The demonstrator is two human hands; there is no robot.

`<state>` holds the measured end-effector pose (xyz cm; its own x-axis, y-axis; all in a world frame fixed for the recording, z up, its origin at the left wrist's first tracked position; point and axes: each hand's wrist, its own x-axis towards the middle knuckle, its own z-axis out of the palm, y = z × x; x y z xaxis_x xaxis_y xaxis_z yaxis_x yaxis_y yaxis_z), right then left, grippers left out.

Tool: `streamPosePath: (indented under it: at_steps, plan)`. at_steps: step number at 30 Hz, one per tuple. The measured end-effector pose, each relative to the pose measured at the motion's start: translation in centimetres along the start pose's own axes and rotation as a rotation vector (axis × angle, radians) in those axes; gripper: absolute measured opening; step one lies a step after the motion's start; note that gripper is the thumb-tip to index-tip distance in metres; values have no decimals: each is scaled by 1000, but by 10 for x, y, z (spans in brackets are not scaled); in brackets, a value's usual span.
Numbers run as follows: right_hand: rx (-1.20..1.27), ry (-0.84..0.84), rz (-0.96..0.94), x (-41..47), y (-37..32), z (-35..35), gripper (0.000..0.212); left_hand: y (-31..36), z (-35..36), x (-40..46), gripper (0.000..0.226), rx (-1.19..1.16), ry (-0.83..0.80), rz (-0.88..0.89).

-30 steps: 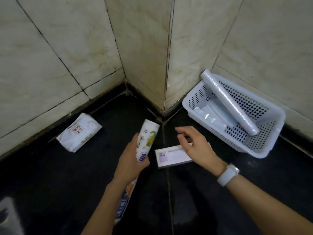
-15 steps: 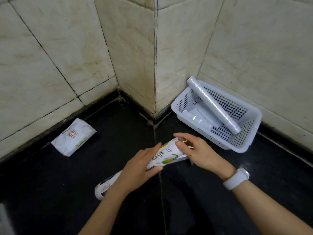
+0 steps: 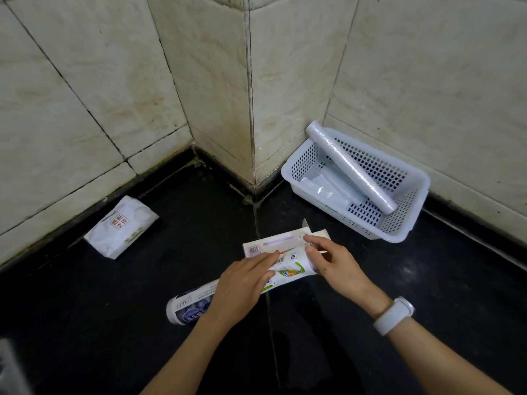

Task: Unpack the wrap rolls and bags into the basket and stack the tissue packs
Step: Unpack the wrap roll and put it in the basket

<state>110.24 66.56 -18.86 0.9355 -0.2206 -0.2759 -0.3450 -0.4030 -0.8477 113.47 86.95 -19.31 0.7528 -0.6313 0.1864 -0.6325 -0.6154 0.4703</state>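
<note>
Since half a second ago the printed tube pack (image 3: 242, 286) has dropped lower and flatter, now slanting just over the dark floor (image 3: 85, 323), near end toward bottom-left, far end over the flat box (image 3: 273, 245). Left hand (image 3: 242, 289) wraps over the pack's middle, fingers closed across its top. Right hand (image 3: 333, 263) is pinching at the pack's far end, thumb and fingers narrow on the edge. Box lies on the floor under both hands with an end flap up. Basket (image 3: 405, 232) sits back-right against the wall, a clear wrap roll (image 3: 350, 166) slanted across it with one end up on the rim, flatter packs (image 3: 325, 186) in the bottom. Tissue pack (image 3: 121, 226) lies alone well off to the left by the wall (image 3: 85, 95). Watch (image 3: 395, 315) on the right wrist.
</note>
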Motion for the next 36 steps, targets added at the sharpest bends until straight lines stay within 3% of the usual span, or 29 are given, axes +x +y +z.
streamPosePath:
  at_steps: [8, 15, 20, 26, 32, 36]
  plan:
    - [15, -8, -25, -8, 22, -1, 30, -13, -12, -7, 28, -141, 81, -117]
    - [14, -24, 55, -18, 37, -20, 12, -15, -11, -5, 31, -105, -54, -253]
    - [6, 305, -114, -34, 27, -60, 23, -9, 3, 12, 33, -108, -254, -328]
    - [-133, 566, -218, -44, 8, -119, 26, 13, 26, 29, 32, -38, -469, -157]
    - [-117, 761, -236, -59, 1, -171, 32, 46, 19, 70, 29, -84, -370, -62]
    - [-35, 924, -305, -62, -12, -201, 34, 78, 9, 100, 48, -174, -336, 32]
